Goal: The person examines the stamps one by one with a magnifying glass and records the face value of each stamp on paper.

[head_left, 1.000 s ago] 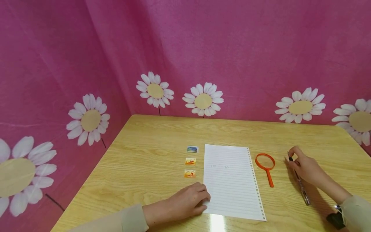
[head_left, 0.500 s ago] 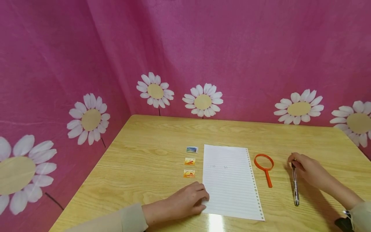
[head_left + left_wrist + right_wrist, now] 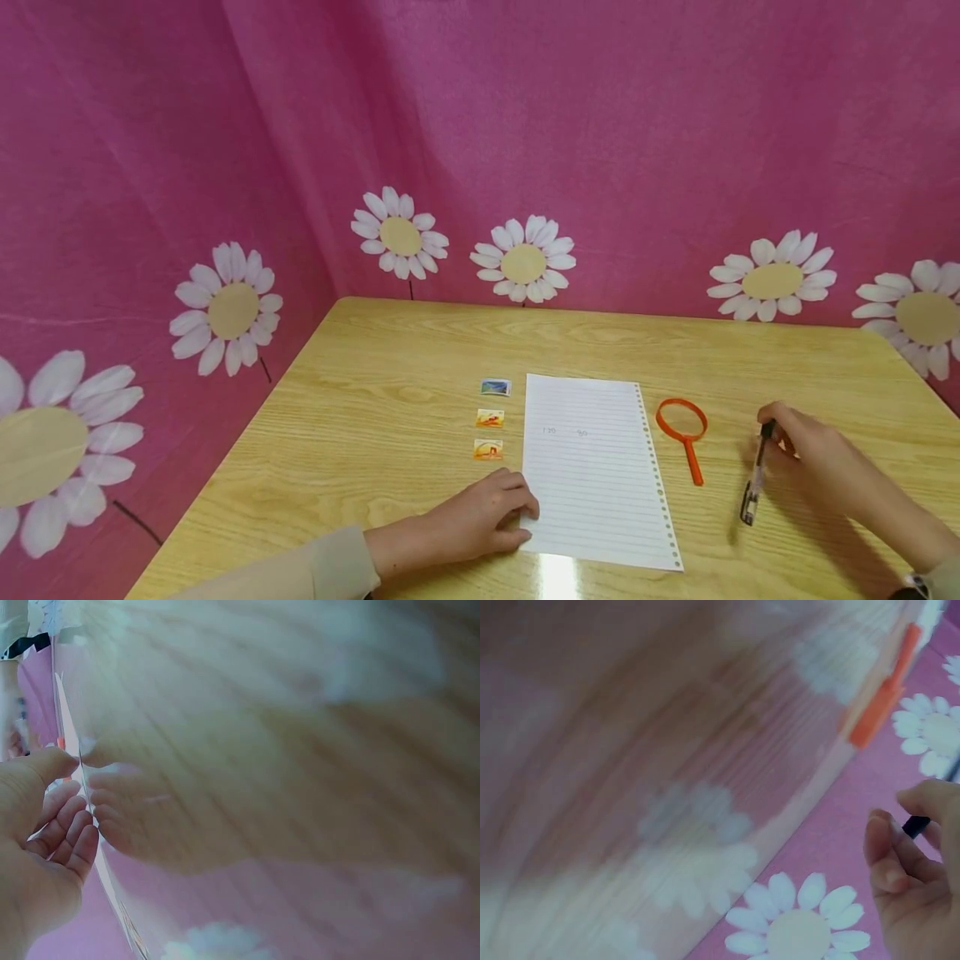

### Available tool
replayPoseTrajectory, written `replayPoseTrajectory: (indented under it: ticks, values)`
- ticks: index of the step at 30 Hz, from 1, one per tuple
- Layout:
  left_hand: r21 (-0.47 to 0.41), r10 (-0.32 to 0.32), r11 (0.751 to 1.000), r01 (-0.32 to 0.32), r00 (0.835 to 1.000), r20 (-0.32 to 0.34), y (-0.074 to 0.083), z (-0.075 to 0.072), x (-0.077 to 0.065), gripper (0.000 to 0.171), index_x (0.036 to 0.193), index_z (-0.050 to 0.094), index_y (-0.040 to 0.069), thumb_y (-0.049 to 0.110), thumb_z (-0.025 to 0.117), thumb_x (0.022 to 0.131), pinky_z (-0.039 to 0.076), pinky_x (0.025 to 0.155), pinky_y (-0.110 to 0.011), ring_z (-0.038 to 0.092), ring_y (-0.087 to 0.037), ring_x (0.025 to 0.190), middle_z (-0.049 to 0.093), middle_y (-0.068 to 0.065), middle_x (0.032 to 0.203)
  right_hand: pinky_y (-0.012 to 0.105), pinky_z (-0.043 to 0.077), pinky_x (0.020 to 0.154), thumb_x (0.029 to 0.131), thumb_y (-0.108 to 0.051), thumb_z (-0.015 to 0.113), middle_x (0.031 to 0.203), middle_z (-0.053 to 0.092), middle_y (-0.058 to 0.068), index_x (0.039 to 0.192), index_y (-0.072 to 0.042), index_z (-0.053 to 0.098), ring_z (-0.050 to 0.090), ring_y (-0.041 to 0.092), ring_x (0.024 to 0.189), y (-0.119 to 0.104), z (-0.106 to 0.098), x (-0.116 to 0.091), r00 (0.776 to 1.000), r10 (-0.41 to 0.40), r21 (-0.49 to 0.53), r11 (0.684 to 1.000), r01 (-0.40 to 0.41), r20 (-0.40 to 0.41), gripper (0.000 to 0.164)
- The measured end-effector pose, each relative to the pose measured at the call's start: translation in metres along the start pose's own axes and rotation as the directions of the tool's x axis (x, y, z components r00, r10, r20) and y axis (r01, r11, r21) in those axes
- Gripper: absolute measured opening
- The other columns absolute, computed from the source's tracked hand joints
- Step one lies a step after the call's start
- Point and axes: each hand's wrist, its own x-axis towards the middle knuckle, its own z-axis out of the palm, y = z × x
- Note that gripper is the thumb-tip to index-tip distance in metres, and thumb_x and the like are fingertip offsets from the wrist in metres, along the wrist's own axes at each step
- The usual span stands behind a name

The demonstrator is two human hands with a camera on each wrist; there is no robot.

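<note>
My right hand (image 3: 813, 450) pinches a pen (image 3: 756, 477) by its dark upper end, right of the magnifying glass. The pen has a clear barrel and slants, its lower end blurred and apparently off the table. In the right wrist view the dark end of the pen (image 3: 915, 826) shows between thumb and fingers. My left hand (image 3: 480, 517) rests with bent, relaxed fingertips on the left edge of a lined sheet of paper (image 3: 592, 500), which bears the handwritten numbers 120 and 80. In the left wrist view, the left hand's fingertips (image 3: 87, 825) touch the surface.
An orange magnifying glass (image 3: 692, 458) lies between paper and pen. Left of the sheet, a blue-green stamp (image 3: 496, 387) and two yellow-orange ones, the middle stamp (image 3: 490, 418) and the lower stamp (image 3: 488, 450), form a column. A pink flowered curtain (image 3: 637, 150) borders the wooden table (image 3: 360, 400).
My right hand has shifted slightly right and nearer, and the pen's lower end has swung left and apparently up. The left hand stays in place on the paper.
</note>
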Motion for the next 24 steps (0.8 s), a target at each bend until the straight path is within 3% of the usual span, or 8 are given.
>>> replayPoseTrajectory:
  ticks: [3,5,7,10,13,17,21,24]
  values:
    - [0.000,0.004,1.000,-0.004,1.000,-0.007,-0.001,0.001,0.000,0.014,0.106,0.066,0.015,0.021,0.066,0.093,0.044,0.090,-0.014,0.050,-0.004,0.102,0.060,0.006,0.105,0.010,0.033,0.051,0.099,-0.015,0.056,0.069,0.057,-0.008,0.104,-0.002,0.052,0.046,-0.012,0.065,-0.012,-0.003,0.003,0.994,0.108,0.091,0.990,-0.109,0.016,0.014]
    - [0.002,0.007,1.000,-0.007,1.000,-0.011,-0.001,0.001,0.000,0.014,0.106,0.066,0.016,0.021,0.066,0.093,0.044,0.089,-0.013,0.050,-0.004,0.101,0.060,0.006,0.105,0.012,0.034,0.050,0.089,0.006,0.064,0.071,0.061,-0.006,0.107,-0.002,0.051,0.049,-0.012,0.066,-0.020,-0.005,0.006,0.983,0.178,0.164,0.969,-0.183,0.044,0.024]
    - [0.005,0.012,1.000,-0.011,1.000,-0.015,-0.002,0.001,0.000,0.014,0.106,0.066,0.016,0.021,0.066,0.093,0.044,0.089,-0.013,0.050,-0.003,0.100,0.060,0.006,0.105,0.013,0.038,0.051,0.085,0.014,0.064,0.074,0.064,-0.006,0.108,-0.002,0.050,0.053,-0.009,0.065,-0.026,-0.008,0.010,0.967,0.242,0.244,0.936,-0.254,0.078,0.032]
    - [0.006,0.015,1.000,-0.015,1.000,-0.017,-0.003,0.001,0.000,0.014,0.107,0.066,0.016,0.021,0.066,0.093,0.044,0.089,-0.013,0.050,-0.003,0.099,0.060,0.007,0.105,0.017,0.040,0.051,0.087,0.015,0.060,0.077,0.062,-0.011,0.108,-0.001,0.051,0.056,-0.002,0.063,-0.033,-0.010,0.016,0.946,0.308,0.382,0.867,-0.321,0.097,0.028]
    - [-0.001,0.010,1.000,-0.010,1.000,-0.013,-0.003,0.002,0.000,0.014,0.107,0.066,0.017,0.022,0.066,0.094,0.044,0.088,-0.012,0.049,-0.002,0.098,0.059,0.007,0.105,0.018,0.042,0.054,0.089,0.013,0.059,0.083,0.062,-0.019,0.105,0.001,0.054,0.058,-0.004,0.068,-0.038,-0.013,0.021,0.931,0.354,0.482,0.802,-0.352,0.091,0.021]
    - [-0.011,0.002,1.000,-0.002,1.000,-0.004,-0.003,0.002,0.000,0.014,0.106,0.065,0.017,0.022,0.066,0.094,0.043,0.087,-0.012,0.048,-0.001,0.096,0.059,0.007,0.104,0.016,0.046,0.059,0.091,0.008,0.059,0.091,0.062,-0.020,0.104,-0.002,0.058,0.060,-0.006,0.077,-0.042,-0.017,0.026,0.905,0.407,0.517,0.752,-0.408,0.122,0.016]
    - [-0.016,-0.001,1.000,0.001,1.000,-0.003,-0.003,0.003,0.000,0.013,0.106,0.065,0.017,0.022,0.066,0.093,0.044,0.088,-0.012,0.048,-0.001,0.098,0.059,0.008,0.104,0.023,0.043,0.056,0.095,-0.001,0.058,0.086,0.060,-0.013,0.104,-0.005,0.059,0.056,0.004,0.069,-0.046,-0.021,0.031,0.873,0.446,0.506,0.717,-0.479,0.196,0.010]
    - [-0.014,0.000,1.000,0.000,1.000,-0.004,-0.003,0.003,0.000,0.013,0.106,0.065,0.017,0.022,0.066,0.093,0.044,0.089,-0.013,0.049,-0.001,0.098,0.059,0.008,0.104,0.029,0.039,0.053,0.097,-0.002,0.056,0.082,0.059,-0.009,0.103,-0.005,0.059,0.052,0.011,0.064,-0.049,-0.022,0.033,0.863,0.446,0.535,0.682,-0.499,0.236,0.008]
